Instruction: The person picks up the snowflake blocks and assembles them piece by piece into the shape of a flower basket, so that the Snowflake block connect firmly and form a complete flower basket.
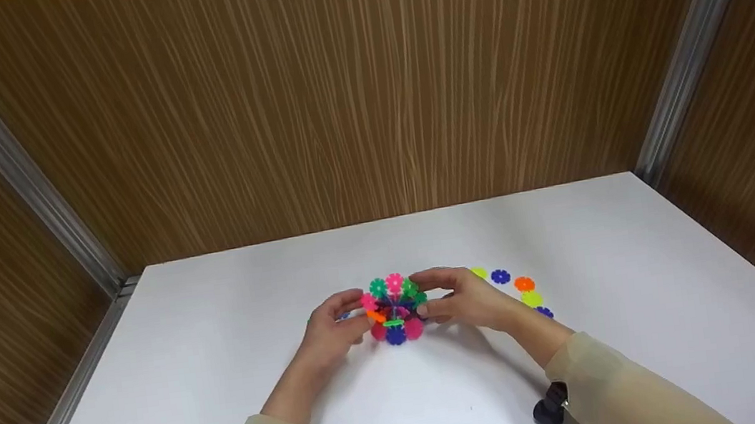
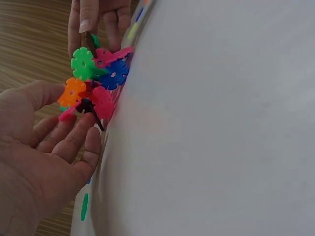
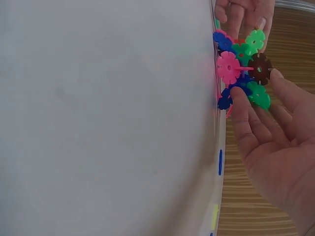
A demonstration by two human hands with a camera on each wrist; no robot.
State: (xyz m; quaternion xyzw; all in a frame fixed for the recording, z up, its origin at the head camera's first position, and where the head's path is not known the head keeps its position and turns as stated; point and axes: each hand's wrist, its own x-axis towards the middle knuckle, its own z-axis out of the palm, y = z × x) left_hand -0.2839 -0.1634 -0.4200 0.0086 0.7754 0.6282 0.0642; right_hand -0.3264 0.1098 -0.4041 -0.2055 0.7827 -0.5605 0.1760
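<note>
A ball-like cluster of interlocking plastic flower discs (image 1: 395,322), in pink, green, blue, orange and brown, is held between both hands over the middle of the white table. From the left side, my left hand (image 1: 327,330) grips it; the left wrist view shows the thumb at an orange disc (image 2: 72,92) and fingertips against the lower discs. My right hand (image 1: 471,298) grips the opposite side. In the right wrist view, its thumb meets a brown disc (image 3: 260,69) and a fingertip presses near the blue discs. The cluster's inner joints are largely hidden.
Loose discs lie in a curved row right of the right hand, among them a blue disc (image 1: 500,276), an orange disc (image 1: 524,284) and a yellow disc (image 1: 532,299). A green disc (image 2: 84,206) lies on the left. Wood-grain panels (image 1: 307,105) enclose the table (image 1: 224,368).
</note>
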